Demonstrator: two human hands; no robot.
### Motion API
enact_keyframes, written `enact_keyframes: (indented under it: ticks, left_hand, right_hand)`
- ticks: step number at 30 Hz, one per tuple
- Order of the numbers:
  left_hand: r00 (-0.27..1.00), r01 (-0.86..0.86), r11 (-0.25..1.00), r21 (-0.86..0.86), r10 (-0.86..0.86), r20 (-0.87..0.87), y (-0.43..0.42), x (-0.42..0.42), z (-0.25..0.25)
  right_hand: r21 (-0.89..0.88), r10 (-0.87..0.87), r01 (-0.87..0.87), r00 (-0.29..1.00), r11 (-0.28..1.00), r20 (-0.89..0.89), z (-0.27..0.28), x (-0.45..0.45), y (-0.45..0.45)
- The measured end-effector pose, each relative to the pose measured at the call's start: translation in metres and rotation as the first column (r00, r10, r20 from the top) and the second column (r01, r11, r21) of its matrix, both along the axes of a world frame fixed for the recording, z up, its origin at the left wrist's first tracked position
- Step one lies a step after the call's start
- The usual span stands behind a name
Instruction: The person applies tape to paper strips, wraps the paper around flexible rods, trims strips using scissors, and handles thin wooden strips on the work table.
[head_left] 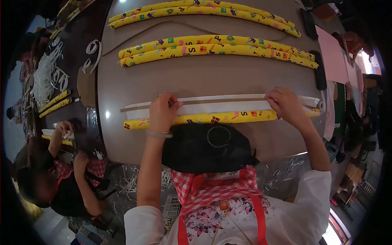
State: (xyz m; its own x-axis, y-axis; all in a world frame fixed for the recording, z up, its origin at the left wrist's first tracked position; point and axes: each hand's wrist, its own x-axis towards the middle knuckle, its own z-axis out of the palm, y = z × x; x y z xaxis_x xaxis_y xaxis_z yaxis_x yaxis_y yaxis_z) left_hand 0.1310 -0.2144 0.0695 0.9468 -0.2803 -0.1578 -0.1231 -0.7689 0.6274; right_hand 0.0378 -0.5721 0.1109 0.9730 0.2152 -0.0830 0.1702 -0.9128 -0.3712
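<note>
A partly unrolled roll of yellow patterned wrapping paper (226, 117) lies across the table in front of me, its white underside (228, 107) showing along the far side. Over that white band runs a long thin brown strip (222, 101). My left hand (164, 111) pinches the strip near its left part, with the fingers closed. At the strip's right end, the fingertips of my right hand (286, 104) are also pinched together on it. A black pouch-like item (206, 149) sits at the table's near edge, just below the roll.
Two pairs of yellow rolls lie farther back: a nearer pair (212, 49) and a farther pair (204, 11). White strip scraps (47, 75) are heaped on the dark table at left. A co-worker (61, 179) handles a roll there. Black bars (319, 69) line the right edge.
</note>
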Motion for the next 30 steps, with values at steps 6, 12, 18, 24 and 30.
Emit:
enact_keyframes:
  ticks: [6,12,18,24,30]
  left_hand:
    - [0.999,-0.04,0.999,-0.035,0.041,0.012,-0.003,-0.001,0.0]
    - [0.999,-0.039,0.998,-0.049,0.037,-0.025,0.0,-0.001,-0.003]
    - [0.999,-0.035,0.999,-0.027,0.034,-0.032,0.001,0.0,-0.004]
    - [0.999,-0.032,0.999,-0.017,0.031,-0.022,0.001,0.0,-0.004]
    - [0.999,-0.042,0.999,-0.03,0.041,-0.034,0.0,0.0,-0.003]
  right_hand:
    - [0.017,-0.187,0.19,0.977,0.982,-0.105,0.001,0.0,0.001]
    - [-0.006,-0.23,0.231,0.966,0.973,-0.114,-0.009,0.005,0.002]
    - [-0.042,-0.247,0.243,0.958,0.969,-0.144,-0.014,0.008,0.005]
    - [-0.048,-0.246,0.242,0.959,0.969,-0.138,-0.017,0.007,0.005]
    - [-0.054,-0.268,0.262,0.95,0.963,-0.159,-0.018,0.008,0.007]
